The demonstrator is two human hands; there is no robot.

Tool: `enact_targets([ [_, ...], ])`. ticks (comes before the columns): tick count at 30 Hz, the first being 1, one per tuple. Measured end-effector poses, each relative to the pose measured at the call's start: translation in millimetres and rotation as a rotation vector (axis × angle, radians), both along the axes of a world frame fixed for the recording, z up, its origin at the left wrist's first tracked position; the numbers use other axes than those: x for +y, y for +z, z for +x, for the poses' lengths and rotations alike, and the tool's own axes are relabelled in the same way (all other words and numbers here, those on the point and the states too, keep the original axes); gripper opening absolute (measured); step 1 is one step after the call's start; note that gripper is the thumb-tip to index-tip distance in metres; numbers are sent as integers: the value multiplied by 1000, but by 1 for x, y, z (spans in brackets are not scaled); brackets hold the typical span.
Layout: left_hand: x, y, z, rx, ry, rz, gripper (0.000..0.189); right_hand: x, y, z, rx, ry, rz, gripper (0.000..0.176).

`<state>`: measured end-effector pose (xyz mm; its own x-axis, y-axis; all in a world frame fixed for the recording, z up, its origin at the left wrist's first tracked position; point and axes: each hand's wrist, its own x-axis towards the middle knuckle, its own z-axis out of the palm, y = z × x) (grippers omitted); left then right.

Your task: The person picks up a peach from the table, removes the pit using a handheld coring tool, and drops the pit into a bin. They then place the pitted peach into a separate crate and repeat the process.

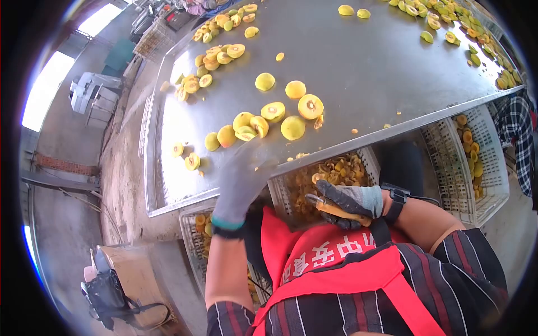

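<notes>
My left hand (241, 176), in a grey glove with a teal cuff, reaches over the near edge of the metal table (358, 67). Its fingers are smeared by motion, just below a cluster of yellow fruit halves (245, 126). My right hand (350, 201), in a grey glove with black coating, is closed around a wooden-handled tool (339, 211). The tool has a metal end pointing left. It is held in front of my red apron (325, 252), above a white crate (283, 199) with cut fruit pieces (342, 171) in it.
More fruit halves lie along the table's left side (224, 54) and in a heap at the far right (476, 31). Crates of fruit stand at the right (487, 190) and lower left (196, 243). A cardboard box (134, 274) with a black bag (106, 297) is at left. A checked sleeve (515, 123) shows at right.
</notes>
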<state>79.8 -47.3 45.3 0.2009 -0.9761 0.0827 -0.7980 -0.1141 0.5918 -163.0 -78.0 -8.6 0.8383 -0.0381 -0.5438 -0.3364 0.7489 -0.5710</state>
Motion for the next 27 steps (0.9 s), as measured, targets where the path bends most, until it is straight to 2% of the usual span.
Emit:
enact_targets([
  [2,-54,-17,-20,-223,-175,111,58,1,-9,-8,-45,-19,-25,64],
  [5,-88,-56,-23,-326,-225,36,69,0,-20,-14,-60,-38,21,62],
  [7,-100,-49,-40,-594,-195,180,67,-1,-14,-21,-123,-6,-173,59],
  [8,-106,-43,-45,-598,-174,357,61,-1,-10,-25,-120,-11,-172,59],
  [9,-104,-38,-46,-598,-176,358,61,-2,-6,-27,-140,-12,-314,54],
  [10,-102,-33,-42,-505,-173,414,61,-2,-3,-28,-163,-13,-457,49],
  [11,-100,-29,-36,-412,-169,468,61,-2,-3,-27,-166,-13,-458,49],
  [12,-93,-37,-23,-198,-102,382,59,-1,-2,-26,-176,-123,-492,44],
  [13,-82,-33,-17,-202,-101,384,59,-1,-2,-25,-185,-234,-523,39],
  [14,-69,-27,-12,459,-62,291,57,-4,-4,-22,-152,-299,-212,29],
  [15,-55,-22,-10,1114,-13,172,56,-6,-1,-20,-155,-300,-206,29],
  [16,-38,-19,-13,1112,-7,174,56,-9,5,-20,-221,-315,-296,27],
  [17,-19,-16,-18,1388,-76,88,55,-11,15,-19,-287,-328,-386,24],
  [18,-3,-15,-23,1662,-148,-9,55,-12,35,-14,-138,-279,-463,23],
  [19,10,-17,-28,1664,-138,-15,55,-12,43,-5,-137,-269,-459,23],
  [21,28,-23,-37,1817,-167,37,73,-9,50,7,-101,-250,-971,33],
  [22,34,-25,-39,1832,-195,43,72,-9,34,16,-184,-305,-1300,39],
  [23,39,-26,-39,1837,-189,35,72,-6,33,18,-184,-294,-1299,39],
  [25,47,-28,-39,1562,-168,51,69,0,44,26,-41,-194,-1621,28],
  [27,50,-29,-50,1576,-97,-17,65,4,44,31,-60,-189,-1587,29],
])
